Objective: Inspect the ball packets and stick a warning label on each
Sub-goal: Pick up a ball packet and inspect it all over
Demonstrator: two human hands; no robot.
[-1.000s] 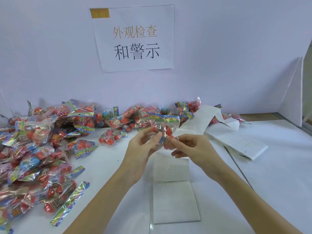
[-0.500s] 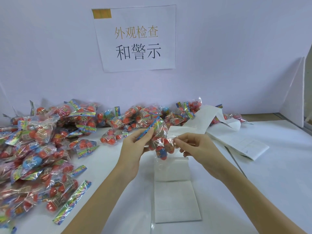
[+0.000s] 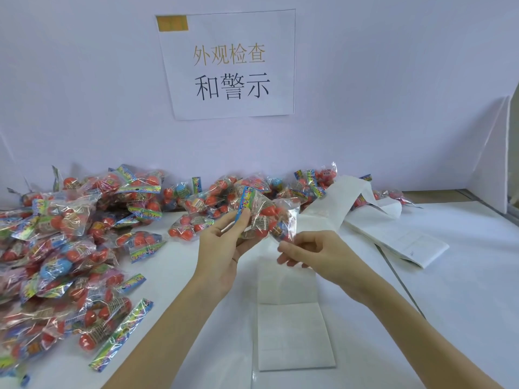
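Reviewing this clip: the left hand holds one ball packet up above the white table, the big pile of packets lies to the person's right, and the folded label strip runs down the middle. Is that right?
Not quite: the head view shows the big pile of packets on the person's left, not right. The rest stands: the left hand holds one ball packet up above the white table, and the folded label strip runs down the middle.

Two bare forearms, no sleeves

The left hand (image 3: 224, 254) and right hand (image 3: 317, 252) wore no gloves, rings or watch; both arms were uncovered up from the wrists.
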